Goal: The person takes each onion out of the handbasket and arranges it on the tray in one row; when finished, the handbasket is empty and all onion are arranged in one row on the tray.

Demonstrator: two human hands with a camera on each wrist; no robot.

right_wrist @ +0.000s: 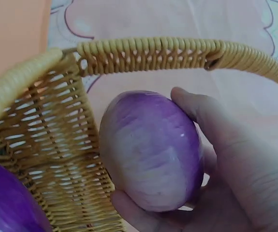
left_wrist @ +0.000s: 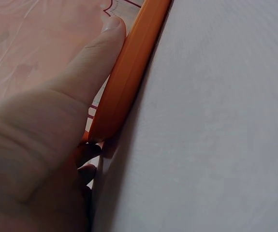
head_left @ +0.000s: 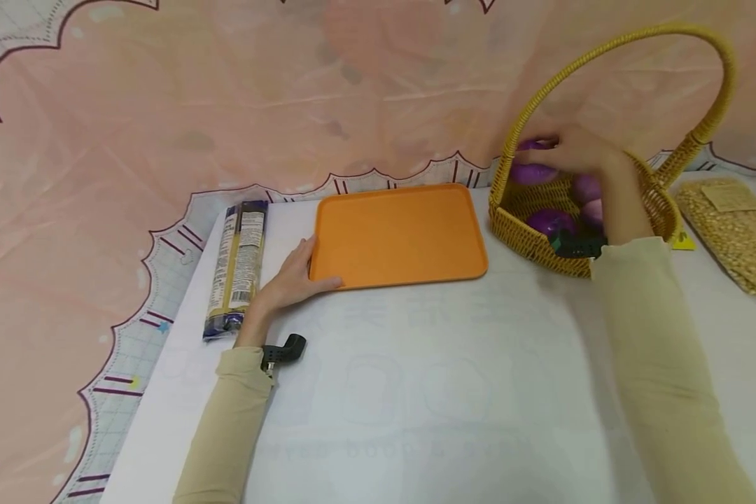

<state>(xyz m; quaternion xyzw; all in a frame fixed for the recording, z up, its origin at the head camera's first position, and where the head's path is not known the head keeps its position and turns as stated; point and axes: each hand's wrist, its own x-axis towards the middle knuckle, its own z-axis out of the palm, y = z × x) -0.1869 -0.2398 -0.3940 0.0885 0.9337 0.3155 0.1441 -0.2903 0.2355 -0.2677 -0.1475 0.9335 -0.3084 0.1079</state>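
Note:
In the head view my left hand (head_left: 295, 275) holds the near left corner of an orange tray (head_left: 400, 234). The thumb (left_wrist: 97, 60) lies along its front side in the left wrist view, while the other fingers are at the left edge, partly hidden. My right hand (head_left: 579, 150) is inside the far left part of a wicker basket (head_left: 519, 241), its fingers and thumb curled round a purple onion (right_wrist: 153, 150) with pale streaks. The onion is close to the woven wall. More purple onions (head_left: 551, 222) lie in the basket, partly covered by the right forearm.
A long packet (head_left: 236, 269) with dark blue ends lies left of the tray. Right of the basket is a clear bag of yellow grains (head_left: 733, 231). The basket's tall handle (head_left: 630, 31) arches above the right hand. A patterned pink cloth (head_left: 353, 91) hangs behind the white table (head_left: 428, 392).

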